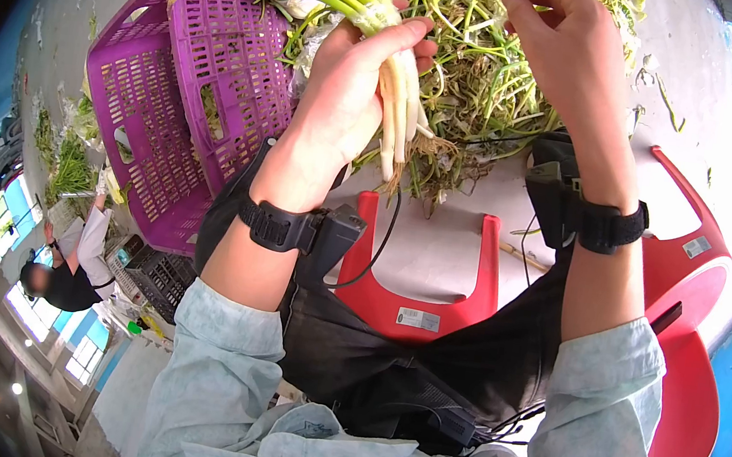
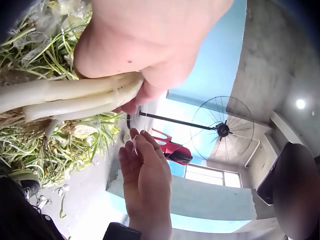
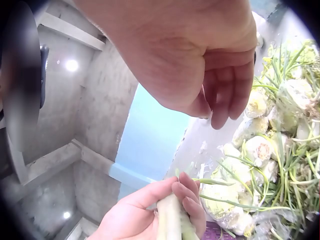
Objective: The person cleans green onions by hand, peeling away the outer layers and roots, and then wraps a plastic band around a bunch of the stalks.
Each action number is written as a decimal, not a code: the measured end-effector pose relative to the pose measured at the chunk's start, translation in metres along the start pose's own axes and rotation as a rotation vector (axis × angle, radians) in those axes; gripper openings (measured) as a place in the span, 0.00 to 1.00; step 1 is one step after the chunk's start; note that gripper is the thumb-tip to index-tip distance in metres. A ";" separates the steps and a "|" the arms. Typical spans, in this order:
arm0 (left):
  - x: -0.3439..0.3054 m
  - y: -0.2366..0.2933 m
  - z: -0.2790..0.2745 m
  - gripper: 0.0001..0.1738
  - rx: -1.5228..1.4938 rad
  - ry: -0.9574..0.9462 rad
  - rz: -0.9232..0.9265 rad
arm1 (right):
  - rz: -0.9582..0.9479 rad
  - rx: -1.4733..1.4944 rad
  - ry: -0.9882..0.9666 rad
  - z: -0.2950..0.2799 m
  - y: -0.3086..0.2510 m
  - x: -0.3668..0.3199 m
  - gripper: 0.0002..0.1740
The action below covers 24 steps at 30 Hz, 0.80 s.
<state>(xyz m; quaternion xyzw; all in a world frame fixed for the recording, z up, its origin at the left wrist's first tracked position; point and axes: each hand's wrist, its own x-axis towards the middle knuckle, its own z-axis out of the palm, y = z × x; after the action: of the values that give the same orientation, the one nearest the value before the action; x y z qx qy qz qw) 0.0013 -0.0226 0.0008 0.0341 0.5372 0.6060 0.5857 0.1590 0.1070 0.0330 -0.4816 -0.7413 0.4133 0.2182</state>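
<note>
My left hand [image 1: 346, 89] grips a bunch of spring onions [image 1: 395, 109], thumb laid across the stalks. Their white ends and roots hang toward me, and the green tops point away. Something clear and shiny wraps the bunch [image 1: 375, 18] just above the thumb. In the left wrist view the pale stalks [image 2: 65, 95] stick out below the palm. My right hand [image 1: 570, 53] is raised to the right of the bunch, apart from it. Its fingers are loosely bent with the thumb close to them; a small pale glint shows at the fingertips in the left wrist view.
A purple crate [image 1: 190, 97] lies tipped at left. Loose onion greens [image 1: 485, 79] are heaped ahead, with wrapped cabbages [image 3: 260, 150] beside them. A red stool [image 1: 420, 313] stands between my legs, and a red chair [image 1: 688, 359] at right. Another person [image 1: 72, 275] works far left.
</note>
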 end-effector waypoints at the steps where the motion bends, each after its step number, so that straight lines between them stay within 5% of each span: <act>1: 0.000 0.000 -0.001 0.19 -0.013 0.017 0.000 | -0.028 -0.011 0.011 0.001 -0.002 -0.001 0.07; 4: 0.005 -0.002 -0.010 0.16 -0.063 0.095 -0.003 | 0.185 0.048 0.008 -0.001 -0.021 0.000 0.07; 10: 0.009 -0.003 -0.022 0.12 -0.102 0.164 -0.010 | -0.009 0.049 -0.064 0.001 -0.011 -0.004 0.07; 24: 0.001 -0.002 -0.008 0.15 0.143 -0.024 -0.124 | -0.052 0.046 -0.325 0.013 0.006 -0.008 0.11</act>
<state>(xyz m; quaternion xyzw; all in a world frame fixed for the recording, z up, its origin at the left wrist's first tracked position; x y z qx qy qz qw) -0.0026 -0.0272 -0.0046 0.0496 0.5730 0.5282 0.6247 0.1570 0.0958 0.0213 -0.3839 -0.7694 0.4969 0.1171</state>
